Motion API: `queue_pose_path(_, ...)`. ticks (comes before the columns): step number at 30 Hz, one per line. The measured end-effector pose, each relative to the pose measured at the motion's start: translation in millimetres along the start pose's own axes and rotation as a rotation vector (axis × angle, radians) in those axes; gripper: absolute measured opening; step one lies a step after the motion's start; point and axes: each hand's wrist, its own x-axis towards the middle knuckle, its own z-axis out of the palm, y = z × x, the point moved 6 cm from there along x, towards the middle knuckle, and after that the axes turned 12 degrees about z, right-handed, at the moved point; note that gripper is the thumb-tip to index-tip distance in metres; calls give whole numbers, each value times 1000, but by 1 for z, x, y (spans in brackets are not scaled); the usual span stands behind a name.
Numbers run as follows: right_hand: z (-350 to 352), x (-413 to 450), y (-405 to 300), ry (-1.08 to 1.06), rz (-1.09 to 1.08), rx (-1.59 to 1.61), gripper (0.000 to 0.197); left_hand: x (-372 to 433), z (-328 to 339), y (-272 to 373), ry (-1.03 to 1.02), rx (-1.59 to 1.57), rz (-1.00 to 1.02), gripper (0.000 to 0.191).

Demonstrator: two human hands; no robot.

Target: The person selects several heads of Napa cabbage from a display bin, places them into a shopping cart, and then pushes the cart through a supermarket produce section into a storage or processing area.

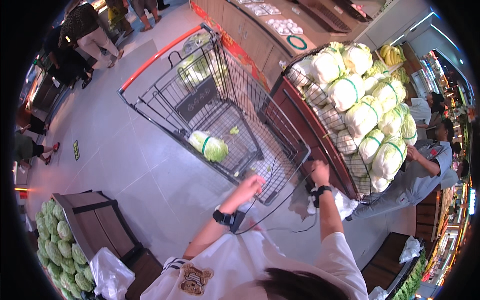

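Before me stands a metal shopping cart (275, 103) with a red handle (161, 58) at its far end. One napa cabbage (208, 146), bound with a green band, lies in it near the left side. My left hand (252, 186) is loosely curled over the cart's near end; whether it touches the wire is unclear. Beside the cart's near right corner is my right hand (320, 172), fingers bent and their tips hidden. It is close to a display bin (318, 144) heaped with banded napa cabbages (360, 116). A black cable (275, 210) runs between my wrists.
White plastic (339, 204) hangs by my right wrist. A person in a grey uniform (427, 176) stands beyond the bin. At lower left are a crate of green cabbages (60, 247) and a plastic bag (110, 272). A counter with packed trays (284, 27) and a green tape ring (296, 42) stands behind.
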Motion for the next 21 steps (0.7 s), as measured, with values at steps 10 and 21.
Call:
queue_pose_path(10,202,-206,-13,-1757,186,356,45,-61,-125,18,104,374,-76,23)
queue_pose_path(21,-33,-80,-344,-1905,-263,1592,39,92,-317,102,149,481,-202,27)
